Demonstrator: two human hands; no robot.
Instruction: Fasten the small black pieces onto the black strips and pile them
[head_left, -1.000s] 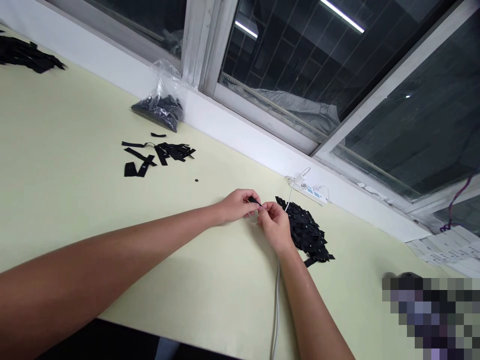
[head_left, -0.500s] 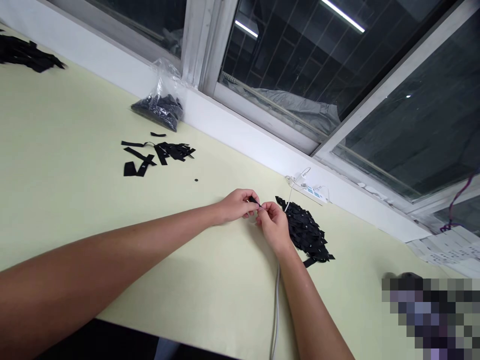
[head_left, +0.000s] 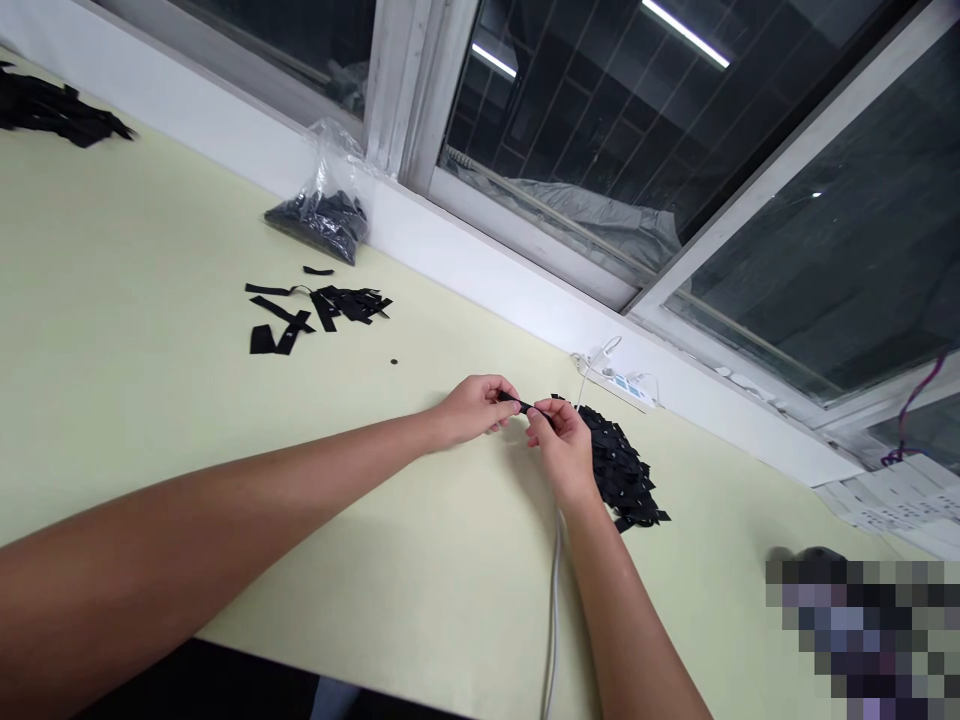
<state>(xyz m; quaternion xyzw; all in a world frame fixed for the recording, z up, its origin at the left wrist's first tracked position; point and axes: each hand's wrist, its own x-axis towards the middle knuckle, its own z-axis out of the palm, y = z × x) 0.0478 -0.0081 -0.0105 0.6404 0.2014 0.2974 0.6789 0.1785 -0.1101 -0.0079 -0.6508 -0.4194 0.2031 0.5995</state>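
Between my two hands is a short black fabric strip [head_left: 523,407], held just above the table. My left hand [head_left: 480,408] is closed, pinching the strip's left part between thumb and fingers. My right hand [head_left: 564,447] is closed on its right part, and the fingers hide that end. Right behind my right hand lies a large pile of black strips [head_left: 621,465], some with small pale marks. Farther left is a smaller, looser group of black strips [head_left: 352,303]. A small dark round piece [head_left: 394,362] lies alone near that group.
A clear plastic bag [head_left: 322,215] of black pieces leans by the white ledge. More black strips [head_left: 64,110] lie far left. A power strip [head_left: 622,385] sits against the ledge; a pale cable [head_left: 555,620] runs under my right forearm. White boxes [head_left: 900,500] stand at right, near a pixelated area.
My right hand has moved a little to the right, away from my left hand, so more of the black strip shows between them. My left hand stays nearly in place.
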